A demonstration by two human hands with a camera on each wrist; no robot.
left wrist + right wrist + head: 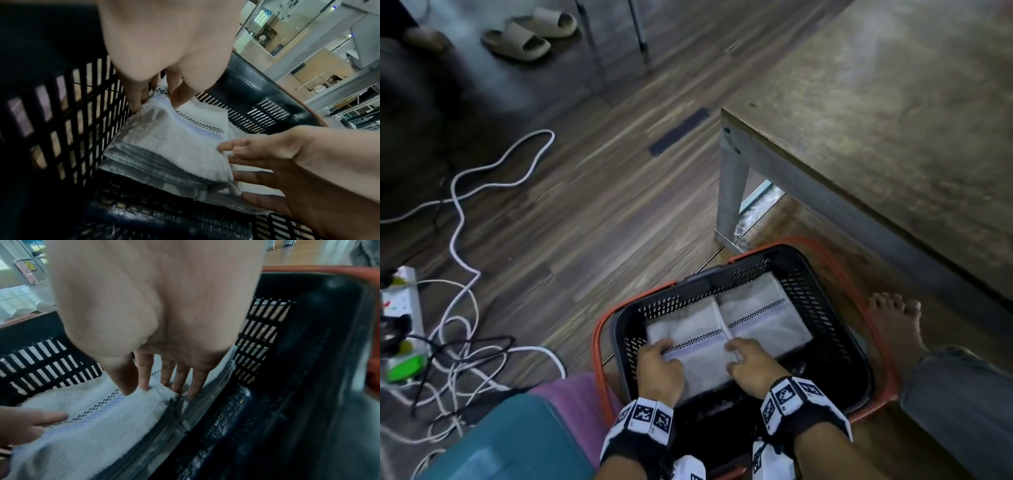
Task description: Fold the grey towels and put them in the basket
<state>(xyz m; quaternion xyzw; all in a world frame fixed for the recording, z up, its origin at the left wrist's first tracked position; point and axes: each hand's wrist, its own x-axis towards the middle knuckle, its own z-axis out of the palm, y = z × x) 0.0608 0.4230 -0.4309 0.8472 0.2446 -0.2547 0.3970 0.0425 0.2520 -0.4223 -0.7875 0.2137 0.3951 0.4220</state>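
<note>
- Towels first: two stacks of folded pale grey terry towels with a black-checked, blue-striped band sit side by side on the floor of the black plastic lattice basket with orange-red handles, filling most of the bottom.
- Near stack is several folds thick, its layered edge facing the person; the far stack lies just beside it, touching along the middle.
- Left hand is on the left end of the near stack, fingers curled down over that edge against the basket wall, so it's got hold of the edge there.
- Right hand rests on the right end of the same stack, fingers straight and spread, tips pressing where the two stacks meet. Not gripping anything.
- Basket sits on the dark wood-plank floor, right by the leg of a worn brown wooden counter.
- A bare foot is beside the basket's right side.
- Off to the left: a tangle of white and black cables and a white power strip. Beige slides at the far end of the floor.
</note>
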